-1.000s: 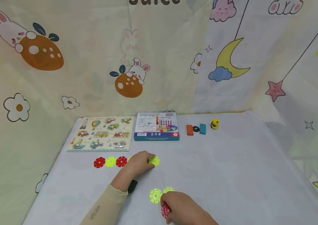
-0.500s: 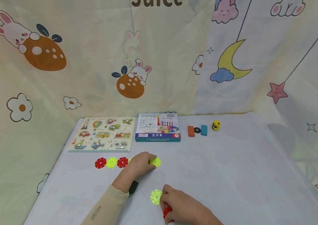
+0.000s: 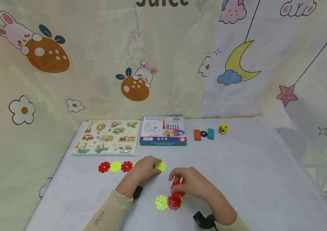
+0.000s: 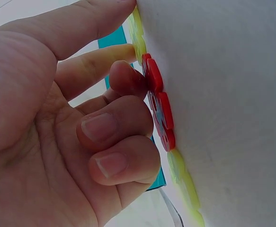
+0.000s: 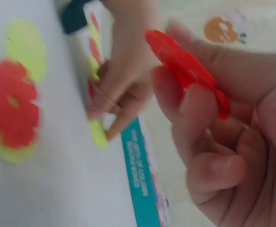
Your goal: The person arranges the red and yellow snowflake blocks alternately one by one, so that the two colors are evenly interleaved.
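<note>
A row of red and yellow-green interlocking discs lies on the table, starting with a red disc [image 3: 104, 167] at the left. My left hand [image 3: 144, 168] covers part of the row and pinches the yellow-green end disc [image 3: 161, 166] between thumb and index finger. Under that hand, the left wrist view shows another red disc [image 4: 161, 104]. My right hand [image 3: 193, 183] holds a red disc [image 5: 190, 66] tilted above the table, between thumb and fingers. Below it, a loose red disc [image 3: 175, 202] overlaps a yellow-green one, beside another yellow-green disc [image 3: 161, 202].
Behind the row lie a picture puzzle board [image 3: 105, 138] and a bead-set box [image 3: 163, 131]. Farther right are an orange block [image 3: 197, 135], a black round piece [image 3: 203, 133], a blue block [image 3: 210, 133] and a yellow duck figure [image 3: 223, 129]. A printed cloth hangs behind.
My right hand has lifted a red disc from the loose discs and moved up and forward, toward the row. The left hand stays at the row's end.
</note>
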{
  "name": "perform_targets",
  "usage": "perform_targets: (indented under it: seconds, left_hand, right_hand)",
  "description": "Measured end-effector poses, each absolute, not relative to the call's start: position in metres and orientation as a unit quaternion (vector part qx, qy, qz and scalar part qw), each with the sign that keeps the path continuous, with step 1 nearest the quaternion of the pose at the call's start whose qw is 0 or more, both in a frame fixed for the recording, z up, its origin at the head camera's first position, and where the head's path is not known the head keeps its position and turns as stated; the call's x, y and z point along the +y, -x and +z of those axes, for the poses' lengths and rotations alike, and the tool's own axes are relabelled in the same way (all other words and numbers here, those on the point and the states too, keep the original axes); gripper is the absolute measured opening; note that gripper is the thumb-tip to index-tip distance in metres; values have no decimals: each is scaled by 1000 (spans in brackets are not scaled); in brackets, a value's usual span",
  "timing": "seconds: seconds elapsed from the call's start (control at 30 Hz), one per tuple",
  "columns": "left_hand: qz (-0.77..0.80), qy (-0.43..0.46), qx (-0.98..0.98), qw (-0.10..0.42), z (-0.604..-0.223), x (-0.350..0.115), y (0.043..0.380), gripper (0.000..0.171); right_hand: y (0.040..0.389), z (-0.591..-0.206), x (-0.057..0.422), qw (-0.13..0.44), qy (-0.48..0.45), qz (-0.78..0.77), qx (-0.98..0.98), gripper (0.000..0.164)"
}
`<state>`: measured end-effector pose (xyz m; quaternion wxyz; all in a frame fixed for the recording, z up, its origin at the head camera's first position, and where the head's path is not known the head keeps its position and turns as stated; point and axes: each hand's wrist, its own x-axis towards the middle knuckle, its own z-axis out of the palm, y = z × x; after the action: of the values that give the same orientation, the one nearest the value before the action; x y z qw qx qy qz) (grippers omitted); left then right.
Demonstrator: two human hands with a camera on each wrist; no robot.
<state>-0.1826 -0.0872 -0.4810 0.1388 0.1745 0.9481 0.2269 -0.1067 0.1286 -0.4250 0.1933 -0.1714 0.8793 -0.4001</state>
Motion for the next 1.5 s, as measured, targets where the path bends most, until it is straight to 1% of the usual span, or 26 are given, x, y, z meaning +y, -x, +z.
perform_targets:
  seconds: [0.17, 0.27, 0.33, 0.47, 0.53, 0.6, 0.7, 0.97, 1.2, 1.37, 1.5]
  left_hand:
    - [227, -177, 947, 142, -483, -83, 183, 47]
    - [230, -177, 946, 142, -484, -81, 182, 47]
    - [232, -172, 946, 144, -484, -82, 180, 47]
    - [232, -159, 949, 144, -482, -84, 178, 48]
    - [233, -156, 950, 140, -480, -85, 177, 48]
    - [233, -158, 950, 136, -477, -85, 178, 48]
    - [232, -164, 949, 134, -474, -86, 179, 48]
    - [212, -176, 953, 124, -471, -85, 183, 50]
    - [199, -187, 954, 124, -463, -63, 186, 57]
    - [206, -201, 950, 121, -466, -43, 186, 52]
    - [209, -191, 949, 137, -472, -37, 183, 46]
  right_hand:
    - [141, -437, 132, 125, 73, -430, 891, 30]
    - [156, -452, 129, 118, 30, -427, 896, 29]
    - [163, -461, 127, 122, 23, -413, 902, 30]
    - [170, -475, 125, 122, 40, -383, 915, 42]
    - [172, -476, 125, 107, 54, -360, 925, 49]
    - [172, -475, 125, 88, 60, -335, 936, 52]
    - [172, -473, 124, 71, 67, -304, 947, 49]
    - [174, -476, 118, 73, 79, -276, 955, 47]
    - [175, -479, 121, 70, 64, -294, 951, 47]
    - [174, -483, 124, 68, 79, -304, 947, 44]
    - [171, -485, 125, 80, 79, -320, 941, 41]
